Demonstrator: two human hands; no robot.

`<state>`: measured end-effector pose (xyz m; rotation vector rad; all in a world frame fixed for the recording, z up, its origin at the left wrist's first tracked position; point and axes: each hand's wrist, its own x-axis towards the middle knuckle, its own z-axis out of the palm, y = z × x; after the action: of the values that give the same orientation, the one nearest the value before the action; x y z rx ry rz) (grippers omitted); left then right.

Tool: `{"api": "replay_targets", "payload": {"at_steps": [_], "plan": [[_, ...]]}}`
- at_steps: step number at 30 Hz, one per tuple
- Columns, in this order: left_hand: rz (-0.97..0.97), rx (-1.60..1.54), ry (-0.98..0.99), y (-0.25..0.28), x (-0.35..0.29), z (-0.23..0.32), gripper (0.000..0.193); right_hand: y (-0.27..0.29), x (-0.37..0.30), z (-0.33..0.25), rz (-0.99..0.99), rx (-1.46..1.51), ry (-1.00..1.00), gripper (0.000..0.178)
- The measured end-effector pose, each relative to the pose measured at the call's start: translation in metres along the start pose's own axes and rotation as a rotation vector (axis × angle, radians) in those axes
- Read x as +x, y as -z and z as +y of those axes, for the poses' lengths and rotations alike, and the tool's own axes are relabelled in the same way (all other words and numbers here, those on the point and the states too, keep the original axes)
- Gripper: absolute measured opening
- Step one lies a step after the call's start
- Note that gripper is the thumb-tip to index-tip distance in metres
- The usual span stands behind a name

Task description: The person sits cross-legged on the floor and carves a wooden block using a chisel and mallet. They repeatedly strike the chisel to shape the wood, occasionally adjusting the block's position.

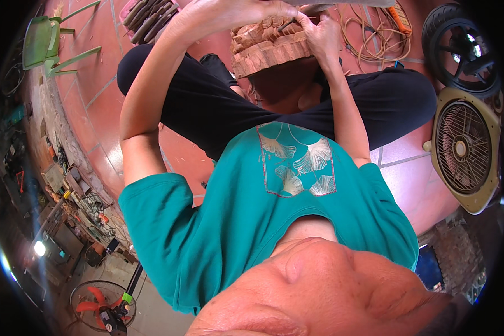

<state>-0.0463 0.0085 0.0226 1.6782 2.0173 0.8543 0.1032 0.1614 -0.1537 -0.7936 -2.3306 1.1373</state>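
A reddish-brown block of carved wood (pixel 271 53) stands on the floor between my bent legs, at the top of the view. My right hand (pixel 323 38) is at its right side, fingers closed around a thin dark chisel (pixel 287 24) that slants down to the carved top. Beside it, my left hand (pixel 266 10) reaches across above the wood with its fingers closed near my right thumb. What the left hand holds is cut off by the upper edge. A flat grey piece (pixel 358 2) shows along that edge, right of both hands; its kind is unclear.
Left of the wood, a pink basket (pixel 172 8) holds several dark tools. An orange tool (pixel 399 19) with a coiled cord (pixel 369 42) lies at right, near a black wheel (pixel 459 50) and a box fan (pixel 463 148). A green chair (pixel 42 42) is far left.
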Motion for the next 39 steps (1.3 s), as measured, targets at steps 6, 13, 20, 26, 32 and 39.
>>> {"api": "replay_targets", "payload": {"at_steps": [6, 13, 20, 26, 32, 39], "plan": [[-0.077, 0.071, 0.059, 0.006, 0.001, 0.003, 0.067, -0.006, 0.006, 0.008, 0.041, -0.128, -0.043, 0.04], [0.061, -0.065, -0.049, -0.004, 0.002, -0.008, 0.066, -0.004, 0.011, 0.001, 0.018, 0.009, -0.099, 0.048], [-0.068, 0.02, 0.128, 0.002, 0.002, -0.002, 0.068, -0.009, 0.008, 0.017, 0.082, -0.178, -0.18, 0.047], [0.139, -0.234, 0.127, 0.004, 0.0, -0.008, 0.067, 0.021, 0.016, -0.003, 0.19, 0.332, -0.201, 0.036], [0.219, -0.459, 0.203, 0.006, 0.002, 0.002, 0.062, 0.017, 0.011, -0.012, 0.109, 0.354, -0.209, 0.039], [0.183, -0.755, 0.418, 0.001, 0.008, -0.018, 0.044, 0.012, 0.011, -0.011, 0.055, 0.122, -0.289, 0.05]]}}
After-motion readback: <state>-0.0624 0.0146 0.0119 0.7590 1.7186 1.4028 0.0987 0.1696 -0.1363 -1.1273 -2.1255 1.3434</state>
